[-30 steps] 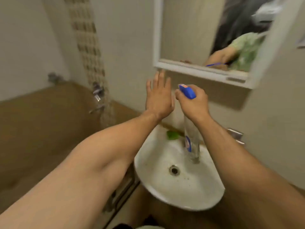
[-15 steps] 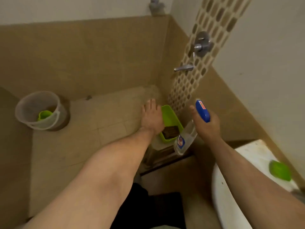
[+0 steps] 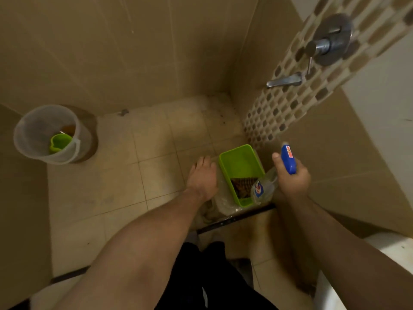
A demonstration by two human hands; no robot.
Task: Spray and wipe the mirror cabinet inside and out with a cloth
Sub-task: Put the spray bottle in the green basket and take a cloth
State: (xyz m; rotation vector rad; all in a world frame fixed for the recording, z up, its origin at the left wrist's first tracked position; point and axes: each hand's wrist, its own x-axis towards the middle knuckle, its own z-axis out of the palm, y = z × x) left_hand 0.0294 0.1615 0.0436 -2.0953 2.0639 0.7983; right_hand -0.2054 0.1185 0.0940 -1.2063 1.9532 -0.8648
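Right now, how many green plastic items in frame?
2. A green tray on the floor between the left hand and right hand; a green mug inside the clear bucket at far left. More may be hidden.

At the centre of the frame, the left hand reaches down, fingers spread and holding nothing, just left of a green tray that holds something dark and patterned. At centre right, the right hand grips a clear spray bottle by its blue trigger head. A translucent bucket with a green mug inside stands on the tiled floor at the left. A metal tap juts from the wall at the upper right.
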